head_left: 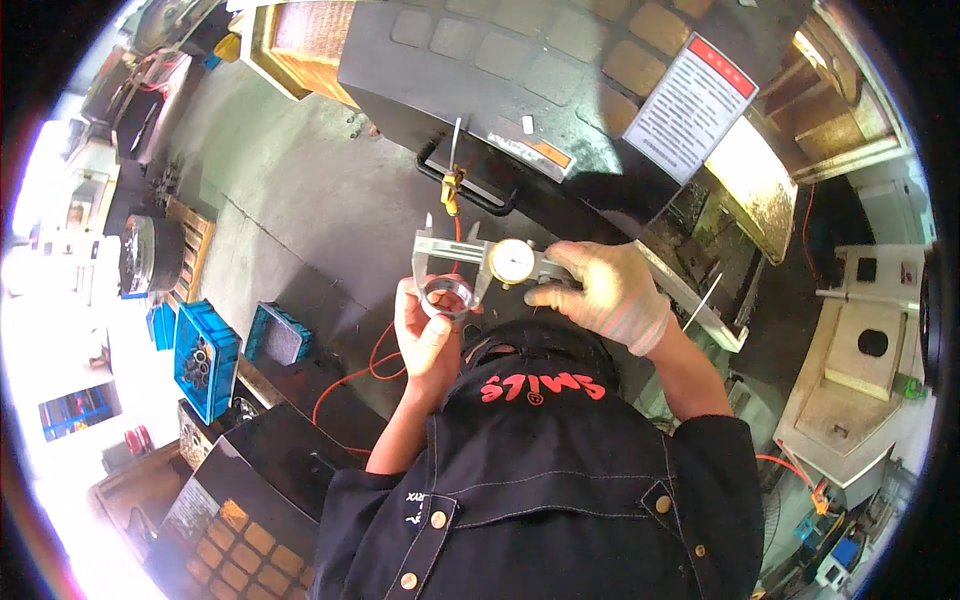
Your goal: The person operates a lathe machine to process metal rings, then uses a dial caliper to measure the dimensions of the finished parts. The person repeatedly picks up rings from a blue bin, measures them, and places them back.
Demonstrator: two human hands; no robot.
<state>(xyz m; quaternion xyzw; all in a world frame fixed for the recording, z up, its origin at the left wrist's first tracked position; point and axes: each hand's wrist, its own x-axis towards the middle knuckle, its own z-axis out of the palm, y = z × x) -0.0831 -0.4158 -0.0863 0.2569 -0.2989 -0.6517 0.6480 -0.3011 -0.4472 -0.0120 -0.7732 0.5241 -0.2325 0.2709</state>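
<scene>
My bare left hand (430, 345) holds a shiny metal ring (446, 314) between thumb and fingers, in front of my chest. In my right hand (612, 292), which wears a pale glove, is a dial caliper (512, 260) with a round white dial. The caliper lies sideways, and its long jaws reach down on either side of the ring. Whether both jaws touch the ring is too small to tell.
Ahead stands a dark machine with a black handle (490, 207) and a yellow-fitted air gun (453, 188) on a red hose. At left are a blue crate (207, 362) of metal rings and a smaller blue crate (278, 335). A metal machine edge (700, 305) lies right of my right hand.
</scene>
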